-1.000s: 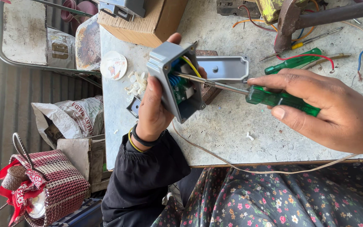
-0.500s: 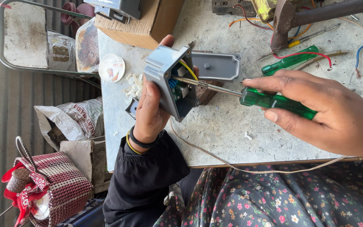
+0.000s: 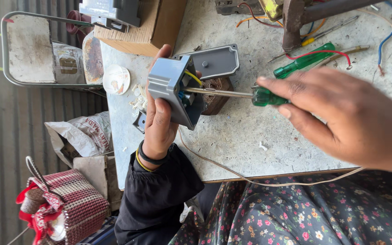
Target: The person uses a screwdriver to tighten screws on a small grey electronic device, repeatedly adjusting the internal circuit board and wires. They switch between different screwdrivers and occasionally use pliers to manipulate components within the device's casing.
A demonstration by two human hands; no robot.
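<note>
My left hand (image 3: 159,120) grips a grey plastic electrical box (image 3: 171,88), held tilted above the worn table (image 3: 246,136) with its open side facing right. Yellow and blue wires show inside it. My right hand (image 3: 345,120) holds a green-handled screwdriver (image 3: 268,96) by the handle. Its metal shaft runs left into the open box. The box's grey cover plate (image 3: 216,61) lies flat on the table just behind, beside a brown block (image 3: 216,97).
A second green screwdriver (image 3: 305,60), a hammer (image 3: 302,16) and loose coloured wires lie at the back right. A cardboard box (image 3: 146,25) stands back left, with a small white lid (image 3: 115,79) and white scraps near it. A woven red bag (image 3: 66,204) sits on the floor left.
My right hand has slid back along the green handle toward its end, and the view has shifted slightly. The screwdriver tip stays inside the box, which my left hand still holds.
</note>
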